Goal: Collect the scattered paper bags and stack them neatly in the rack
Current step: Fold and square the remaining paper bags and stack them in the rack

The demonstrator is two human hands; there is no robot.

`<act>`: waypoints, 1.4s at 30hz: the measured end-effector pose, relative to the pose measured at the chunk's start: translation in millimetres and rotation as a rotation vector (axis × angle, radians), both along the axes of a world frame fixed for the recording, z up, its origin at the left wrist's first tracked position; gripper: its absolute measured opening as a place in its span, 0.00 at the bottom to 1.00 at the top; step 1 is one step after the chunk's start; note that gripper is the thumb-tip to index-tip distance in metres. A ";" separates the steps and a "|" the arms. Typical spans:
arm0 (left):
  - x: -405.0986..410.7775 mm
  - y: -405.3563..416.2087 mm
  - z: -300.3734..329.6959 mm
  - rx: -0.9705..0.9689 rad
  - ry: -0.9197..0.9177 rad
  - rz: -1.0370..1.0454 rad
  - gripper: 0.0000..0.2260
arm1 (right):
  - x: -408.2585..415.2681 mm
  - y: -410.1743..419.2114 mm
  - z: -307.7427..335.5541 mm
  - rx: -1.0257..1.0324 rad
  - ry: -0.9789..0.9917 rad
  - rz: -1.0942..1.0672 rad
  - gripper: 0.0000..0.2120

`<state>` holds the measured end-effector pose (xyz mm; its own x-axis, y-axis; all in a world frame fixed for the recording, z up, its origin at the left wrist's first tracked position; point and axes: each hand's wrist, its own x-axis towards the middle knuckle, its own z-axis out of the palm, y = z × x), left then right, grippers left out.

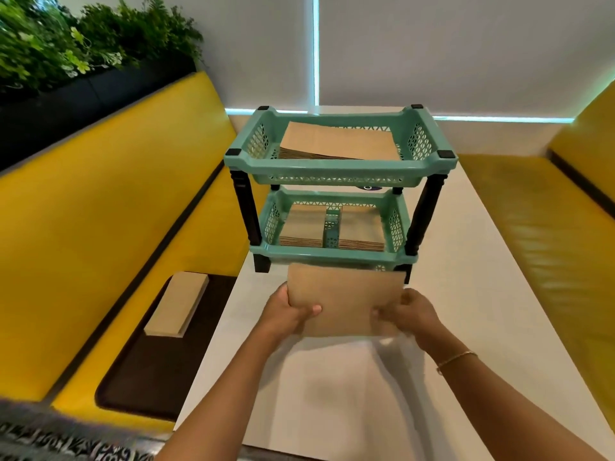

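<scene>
Hands (293,311) (411,314) grip flat brown paper bags (344,299) before rack (332,168).

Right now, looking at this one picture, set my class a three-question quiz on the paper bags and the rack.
1. True or false: both hands hold the bundle of paper bags in front of the rack.
2. How many separate piles lie in the rack's lower tray?
3. Where does the spare stack of bags lie? A) on the white table B) on the dark tray on the yellow bench C) in the top tray

Key: 1 true, left hand and right hand; 2 two; 3 B.
</scene>
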<state>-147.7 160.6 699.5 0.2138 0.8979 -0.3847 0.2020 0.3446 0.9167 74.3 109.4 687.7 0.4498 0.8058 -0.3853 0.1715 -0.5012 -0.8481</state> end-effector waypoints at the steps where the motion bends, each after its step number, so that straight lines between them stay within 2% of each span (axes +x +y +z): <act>1: -1.5 -1.5 3.3 0.022 -0.080 0.025 0.23 | 1.0 -3.2 4.0 0.098 0.134 -0.020 0.15; 3: -2.2 -4.3 8.2 0.092 -0.179 0.066 0.21 | 3.3 -8.2 12.0 0.245 0.292 -0.026 0.15; 5: -0.1 -7.7 11.3 0.154 -0.213 0.081 0.22 | 2.5 -10.7 15.2 0.316 0.316 -0.008 0.18; 10: 4.4 -13.7 -4.0 0.118 -0.123 0.106 0.32 | -6.1 -21.9 0.6 0.269 0.225 0.003 0.20; 15: 17.1 -21.7 -10.2 0.121 -0.093 0.131 0.35 | -12.3 -25.6 -12.4 0.247 0.136 -0.023 0.18; 20: 14.4 -19.9 -0.3 0.183 -0.123 0.194 0.27 | -4.1 -21.2 -8.8 0.282 0.081 -0.001 0.18; 24: 3.3 -17.1 4.6 0.235 -0.075 0.156 0.16 | -0.1 -26.1 -18.0 0.137 -0.073 0.078 0.16; 26: -3.0 -11.9 10.2 0.284 -0.016 0.091 0.13 | 2.1 -26.3 -11.3 0.164 -0.111 0.070 0.14; 28: -11.2 -4.9 19.0 0.344 0.048 -0.015 0.14 | 3.2 -22.8 10.0 0.280 -0.037 0.012 0.16; 32: -14.6 1.4 29.9 0.438 0.192 -0.150 0.16 | -0.5 -14.7 72.4 0.585 0.264 -0.122 0.19; 35: -2.1 -3.5 20.4 0.368 0.133 -0.123 0.13 | -12.1 -6.7 91.6 0.686 0.458 -0.093 0.22; 36: 4.0 -6.4 13.1 0.325 0.118 -0.104 0.13 | -16.4 -4.0 88.1 0.671 0.466 -0.084 0.23; 39: 18.7 -17.9 -12.6 0.250 0.173 -0.061 0.11 | -31.2 -4.7 58.7 0.479 0.318 -0.044 0.27; 41: 26.5 -27.3 -23.3 0.246 0.236 -0.074 0.08 | -38.7 -10.5 35.6 0.387 0.288 0.004 0.26; 42: 29.9 -31.3 -25.0 0.241 0.262 -0.093 0.11 | -41.6 -13.0 26.2 0.360 0.277 0.028 0.25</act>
<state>-117.8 129.4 674.5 0.2211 0.9508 -0.2172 0.4607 0.0944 0.8825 32.7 96.4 713.8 0.3452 0.9208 -0.1814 -0.0769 -0.1649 -0.9833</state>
